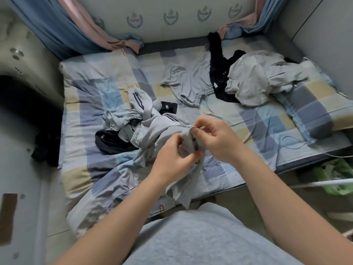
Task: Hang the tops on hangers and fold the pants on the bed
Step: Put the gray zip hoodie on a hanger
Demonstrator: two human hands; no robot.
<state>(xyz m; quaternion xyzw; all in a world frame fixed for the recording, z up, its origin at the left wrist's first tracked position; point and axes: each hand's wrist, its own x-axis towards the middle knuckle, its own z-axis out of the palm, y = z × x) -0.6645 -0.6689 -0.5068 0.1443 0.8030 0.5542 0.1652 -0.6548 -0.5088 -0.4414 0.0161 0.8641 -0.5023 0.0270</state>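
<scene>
A light grey top with dark stripes (150, 129) lies bunched in the middle of the checked bed (86, 96). Both hands hold one ribbed end of it above the bed's near edge. My left hand (172, 157) grips the cloth from below. My right hand (214, 136) pinches the ribbed edge from above, next to a thin metal hook that shows at its fingertips. Part of the cloth hangs down below my left hand. Under the grey top sits a dark navy garment (112, 142). Grey drawstring shorts (191, 83) lie spread further back.
A black garment (217, 77) and a pale grey jacket (257, 77) are piled at the back right, by a checked pillow (309, 108). Blue and pink curtains (76, 29) hang at the back left. A green bag (336, 175) and a white pole (324, 182) are at the right.
</scene>
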